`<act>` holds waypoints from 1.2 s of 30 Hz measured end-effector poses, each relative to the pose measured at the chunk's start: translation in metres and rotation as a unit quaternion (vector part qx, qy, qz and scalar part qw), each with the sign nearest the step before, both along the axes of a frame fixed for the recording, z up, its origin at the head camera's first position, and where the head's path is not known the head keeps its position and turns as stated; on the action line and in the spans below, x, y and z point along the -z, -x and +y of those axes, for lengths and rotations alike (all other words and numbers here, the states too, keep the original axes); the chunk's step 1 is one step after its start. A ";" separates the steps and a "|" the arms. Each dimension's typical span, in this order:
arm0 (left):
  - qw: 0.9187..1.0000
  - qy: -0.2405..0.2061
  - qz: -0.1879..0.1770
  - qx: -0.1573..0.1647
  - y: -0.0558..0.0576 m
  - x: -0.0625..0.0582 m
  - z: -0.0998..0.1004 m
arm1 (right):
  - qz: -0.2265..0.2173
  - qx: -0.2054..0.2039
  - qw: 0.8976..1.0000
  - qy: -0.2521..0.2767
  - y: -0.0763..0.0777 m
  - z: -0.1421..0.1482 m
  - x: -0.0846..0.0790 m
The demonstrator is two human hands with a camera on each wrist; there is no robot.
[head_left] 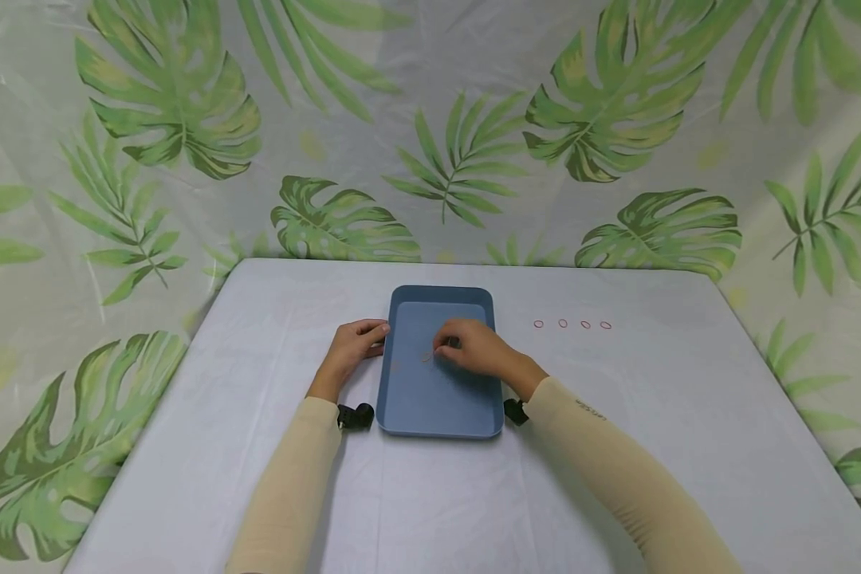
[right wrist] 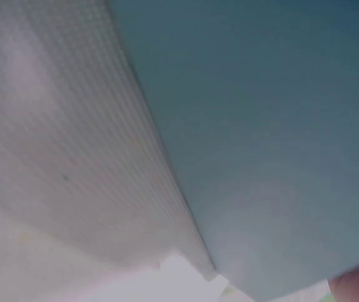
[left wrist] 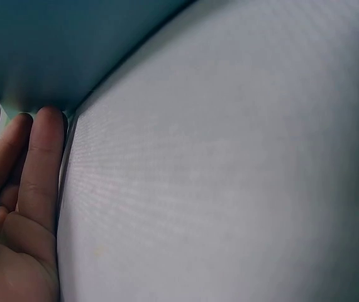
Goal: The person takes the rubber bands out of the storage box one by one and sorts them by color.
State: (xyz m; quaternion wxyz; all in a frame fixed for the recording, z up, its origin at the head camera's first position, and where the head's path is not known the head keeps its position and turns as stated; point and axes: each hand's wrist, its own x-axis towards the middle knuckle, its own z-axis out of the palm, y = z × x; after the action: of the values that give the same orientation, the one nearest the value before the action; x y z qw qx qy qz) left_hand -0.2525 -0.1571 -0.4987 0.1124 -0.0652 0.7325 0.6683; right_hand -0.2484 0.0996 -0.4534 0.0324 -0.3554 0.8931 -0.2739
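A blue-grey rectangular tray (head_left: 441,414) lies on the table. Beside its left wall is my left hand (head_left: 349,348); in the left wrist view its straight fingers (left wrist: 41,157) touch the outside of the wall low down. My right hand (head_left: 477,348) is above the tray's middle with bent fingers, thumb and forefinger together. At their tips is a thin yellowish rubber band (head_left: 426,357), which they seem to pinch; the contact is too small to see clearly. A faint small reddish mark or band (head_left: 395,367) shows in the tray near its left wall.
Several small red rings (head_left: 563,324) lie in a row on the white tablecloth (head_left: 617,359), right of the tray. A leaf-patterned curtain (head_left: 452,159) hangs behind the table. The right wrist view shows mostly the tray's outer wall (right wrist: 261,157).
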 end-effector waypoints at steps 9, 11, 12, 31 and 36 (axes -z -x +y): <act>1.000 -0.005 -0.004 0.004 -0.001 -0.004 0.000 | 0.014 -0.011 0.998 0.053 0.003 0.011 -0.008; 1.000 -0.002 0.000 0.001 0.000 -0.001 0.000 | 0.016 -0.011 0.998 0.059 0.003 0.014 -0.011; 1.000 -0.001 0.001 0.000 0.000 -0.002 0.000 | 0.017 -0.010 0.998 0.063 0.003 0.015 -0.013; 1.000 0.001 0.002 0.001 0.000 0.000 -0.001 | -0.019 0.070 0.990 0.124 0.012 0.062 -0.032; 1.000 0.001 0.001 0.001 0.001 0.001 -0.001 | -0.034 0.097 0.987 0.123 0.012 0.077 -0.031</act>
State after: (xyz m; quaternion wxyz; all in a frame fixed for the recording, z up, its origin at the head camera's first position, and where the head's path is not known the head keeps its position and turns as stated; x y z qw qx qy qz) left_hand -0.2531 -0.1577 -0.4994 0.1124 -0.0644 0.7335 0.6672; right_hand -0.2601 0.1769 -0.4225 -0.0079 -0.2589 0.8813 -0.3952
